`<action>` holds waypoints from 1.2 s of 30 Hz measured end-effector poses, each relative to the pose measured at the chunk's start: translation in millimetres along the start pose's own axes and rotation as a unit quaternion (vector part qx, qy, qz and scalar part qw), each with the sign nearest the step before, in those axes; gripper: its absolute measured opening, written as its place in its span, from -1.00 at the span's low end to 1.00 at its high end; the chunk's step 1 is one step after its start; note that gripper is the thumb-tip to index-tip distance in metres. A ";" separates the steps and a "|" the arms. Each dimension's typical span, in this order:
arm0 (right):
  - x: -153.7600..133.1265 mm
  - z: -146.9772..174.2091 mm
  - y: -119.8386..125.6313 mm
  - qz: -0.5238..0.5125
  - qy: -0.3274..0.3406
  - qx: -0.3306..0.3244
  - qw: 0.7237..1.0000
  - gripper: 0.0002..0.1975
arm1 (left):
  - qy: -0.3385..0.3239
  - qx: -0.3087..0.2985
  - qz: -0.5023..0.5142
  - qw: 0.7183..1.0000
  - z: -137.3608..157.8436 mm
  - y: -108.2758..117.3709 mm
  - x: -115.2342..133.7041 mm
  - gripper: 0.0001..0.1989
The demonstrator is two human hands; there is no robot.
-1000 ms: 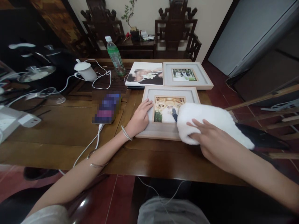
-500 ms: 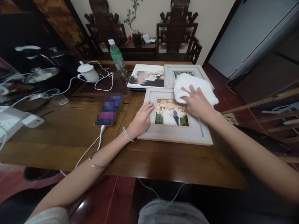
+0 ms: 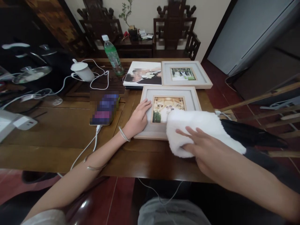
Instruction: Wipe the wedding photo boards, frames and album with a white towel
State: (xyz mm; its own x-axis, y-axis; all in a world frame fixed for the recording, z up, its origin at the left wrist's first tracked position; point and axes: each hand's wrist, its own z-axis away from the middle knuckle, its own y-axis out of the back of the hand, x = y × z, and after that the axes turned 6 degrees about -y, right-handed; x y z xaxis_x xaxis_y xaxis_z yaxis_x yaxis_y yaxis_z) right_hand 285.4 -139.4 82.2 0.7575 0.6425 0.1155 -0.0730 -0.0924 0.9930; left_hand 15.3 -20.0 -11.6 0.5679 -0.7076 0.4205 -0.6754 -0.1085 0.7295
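A light wooden picture frame (image 3: 150,132) with a wedding photo lies face up near the table's front right corner. My left hand (image 3: 137,118) rests on its left border, fingers stretched out and holding nothing. In my right hand (image 3: 202,146) is a white fluffy towel (image 3: 194,120), pressed over the frame's lower right corner and spilling past its front and right edges. The towel hides the photo's lower right part; some of my right fingertips are sunk in its folds. Behind lie a second framed photo (image 3: 183,74) and a photo panel (image 3: 143,75) showing people in black and white.
Left of the frame, a phone (image 3: 104,109) lies on the wooden table (image 3: 58,131) with a white charging cable. Farther back stand a green-labelled bottle (image 3: 114,57) and a lidded white cup (image 3: 82,70) among loose cables. A white power strip (image 3: 24,121) sits far left.
My right hand has brought the towel toward me, from the frame's upper right to its lower right corner. The rear framed photo is now uncovered. My left hand stays on the left border.
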 end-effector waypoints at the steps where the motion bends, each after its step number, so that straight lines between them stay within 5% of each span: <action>1: -1.7 -0.5 0.5 -0.012 0.000 0.001 1.000 -0.54 | 0.000 -0.001 -0.003 1.000 0.0 0.3 0.0 -0.45; 5: 9.9 -27.5 -8.3 -0.046 -0.039 -0.008 0.998 -0.48 | -0.005 -0.006 -0.009 1.000 0.0 1.1 0.0 -0.47; 12: 81.1 -106.3 -34.5 -0.039 -0.145 0.069 0.986 -0.42 | -0.015 -0.003 -0.002 1.000 0.9 -0.6 -3.5 -0.46; 15: 96.7 -125.4 -39.9 0.004 -0.141 0.069 0.988 -0.44 | -0.013 0.005 -0.002 1.000 1.2 -2.3 -4.7 -0.47; 19: 80.4 -112.0 -38.9 0.026 -0.096 0.013 0.995 -0.48 | -0.010 0.012 -0.003 1.000 1.3 -3.4 -3.6 -0.48; 28: 3.0 -8.6 10.0 -0.090 0.000 -0.069 0.994 -0.49 | 0.003 -0.002 -0.012 1.000 -0.9 0.1 1.1 -0.49; 32: -7.6 -12.0 10.5 -0.102 0.015 -0.072 0.992 -0.50 | 0.001 -0.011 -0.014 1.000 -0.8 1.2 -0.1 -0.49; 36: 15.8 -45.9 -12.0 -0.086 -0.034 -0.044 0.995 -0.43 | -0.003 -0.010 -0.011 1.000 -0.8 0.9 -0.9 -0.49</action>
State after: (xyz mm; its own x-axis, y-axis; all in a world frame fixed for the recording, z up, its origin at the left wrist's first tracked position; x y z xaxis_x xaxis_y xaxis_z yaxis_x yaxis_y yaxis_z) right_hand 268.5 -93.3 73.2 0.8062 0.5891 -0.0544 0.0069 0.0825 0.9966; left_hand 14.5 -18.9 -10.9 0.5797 -0.7100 0.3999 -0.6523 -0.1101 0.7499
